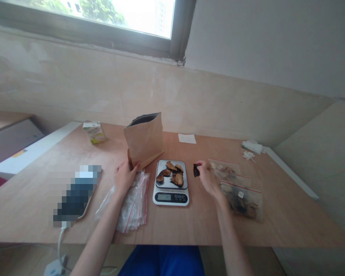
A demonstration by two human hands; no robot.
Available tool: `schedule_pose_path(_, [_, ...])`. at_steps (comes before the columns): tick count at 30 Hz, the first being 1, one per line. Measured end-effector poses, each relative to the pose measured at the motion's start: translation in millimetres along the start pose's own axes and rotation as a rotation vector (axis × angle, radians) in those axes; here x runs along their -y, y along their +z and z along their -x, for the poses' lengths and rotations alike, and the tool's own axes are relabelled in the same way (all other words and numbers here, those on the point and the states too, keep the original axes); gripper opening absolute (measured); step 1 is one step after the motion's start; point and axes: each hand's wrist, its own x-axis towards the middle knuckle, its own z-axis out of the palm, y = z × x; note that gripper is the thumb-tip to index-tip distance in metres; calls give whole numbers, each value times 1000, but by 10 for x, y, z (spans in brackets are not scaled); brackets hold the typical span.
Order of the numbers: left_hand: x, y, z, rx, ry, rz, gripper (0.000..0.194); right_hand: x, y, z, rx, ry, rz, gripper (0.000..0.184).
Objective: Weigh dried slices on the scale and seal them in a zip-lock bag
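Wooden tabletop, left hand gripping the lower corner of a kraft paper pouch so its open mouth stands up, right hand pinching a dark dried slice beside the kitchen scale between the hands, more slices on its tray.

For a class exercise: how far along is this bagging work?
Done: filled zip bags at right. In hand: the right hand holds a dark slice, the left hand grips a kraft bag. Left: slices on the kitchen scale and a stack of empty zip bags.
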Motion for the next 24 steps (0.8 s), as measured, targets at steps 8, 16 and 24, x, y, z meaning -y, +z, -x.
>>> schedule_pose_path(8, [14, 7, 4, 8, 5, -3, 42, 312, 258, 328, 71, -210, -402, 12])
schedule_pose_path(16, [35, 30, -4, 5, 17, -5, 42, 294, 284, 430, 96, -249, -383, 18])
schedule_pose_path(24, [34, 28, -3, -5, 15, -7, 41, 349, 433, 490, 11, -207, -322, 9])
